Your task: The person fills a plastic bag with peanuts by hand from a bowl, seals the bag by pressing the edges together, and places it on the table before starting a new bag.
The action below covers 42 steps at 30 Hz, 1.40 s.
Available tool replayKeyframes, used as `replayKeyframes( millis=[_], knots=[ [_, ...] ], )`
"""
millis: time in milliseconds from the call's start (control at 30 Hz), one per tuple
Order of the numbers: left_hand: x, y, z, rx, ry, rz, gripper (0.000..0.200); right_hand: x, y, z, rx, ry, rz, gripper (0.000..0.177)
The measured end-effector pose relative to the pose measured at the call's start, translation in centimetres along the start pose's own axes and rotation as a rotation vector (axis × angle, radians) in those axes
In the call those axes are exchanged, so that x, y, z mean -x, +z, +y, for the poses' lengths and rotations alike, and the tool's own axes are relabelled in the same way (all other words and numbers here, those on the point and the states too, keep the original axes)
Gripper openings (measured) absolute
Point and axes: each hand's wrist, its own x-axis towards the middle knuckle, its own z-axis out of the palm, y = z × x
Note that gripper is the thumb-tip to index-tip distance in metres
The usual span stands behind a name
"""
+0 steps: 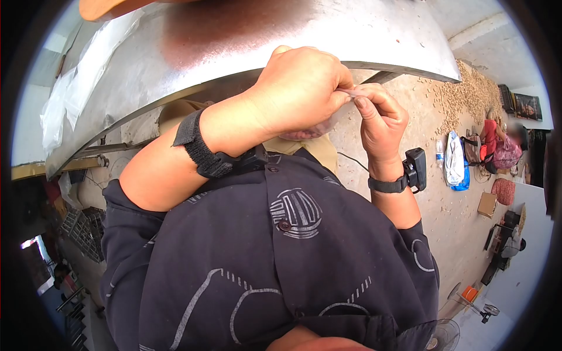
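My left hand point(303, 85) is closed, its thumb and fingers pinching one end of a thin pale strip point(352, 92). From the other side my right hand point(381, 120) grips the same strip between thumb and forefinger. The hands almost touch, just off the near edge of the metal table. What the strip is made of is too small to tell. Below my left hand, partly hidden by it, a clear plastic bag point(313, 131) with reddish contents shows near my lap.
The shiny metal table point(374, 35) curves ahead, with clear plastic sheeting point(73, 99) at its left. Many small tan pieces point(468, 96) lie spread on the floor at right. Beyond them are bags point(455, 161), a cardboard box point(487, 205) and another person point(509, 146). A dark crate point(82, 234) stands at left.
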Motion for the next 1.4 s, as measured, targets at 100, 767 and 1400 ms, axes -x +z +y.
replayKeyframes(
  millis=[100, 767, 1400],
  knots=[
    [0.0, 0.0, 0.1, -0.029, 0.013, 0.011, 0.012, 0.1, 0.0, 0.2, 0.022, -0.011, 0.006, 0.006],
    [1.2, 0.3, -0.1, -0.241, 0.089, 0.121, 0.008, 0.4, 0.0, 0.4, -0.052, 0.061, 0.090, 0.008],
    [6.3, -3.5, -3.7, -0.321, 0.053, 0.159, 0.010, -0.1, -0.2, 0.2, -0.189, 0.210, 0.164, 0.009]
  ],
)
